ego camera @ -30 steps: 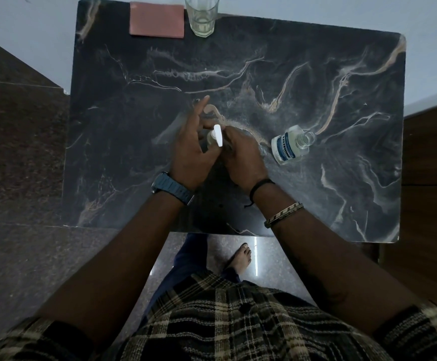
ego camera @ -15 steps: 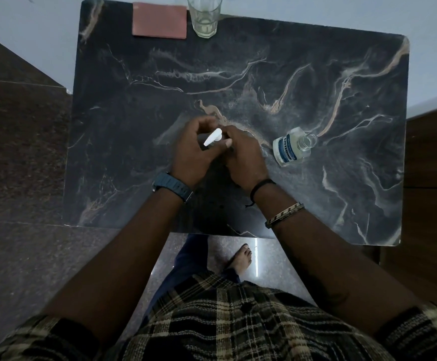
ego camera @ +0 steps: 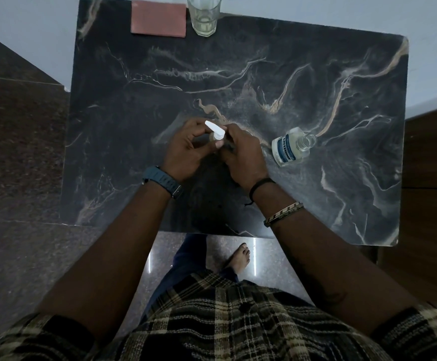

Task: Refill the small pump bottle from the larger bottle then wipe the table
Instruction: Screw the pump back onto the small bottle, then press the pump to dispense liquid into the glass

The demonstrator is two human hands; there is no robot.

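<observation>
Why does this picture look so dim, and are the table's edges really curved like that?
Head view: the room light is low, so both hands and the marble table look murky, while the white pump head stands out; a bright streak of glare lies on the floor tile; the wide-angle lens bows the table's edges; focus looks fairly even.

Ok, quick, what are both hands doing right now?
Left hand: fingers curled around the white pump top, pinching it.
Right hand: gripping the small pump bottle, which is mostly hidden under the hands.
</observation>
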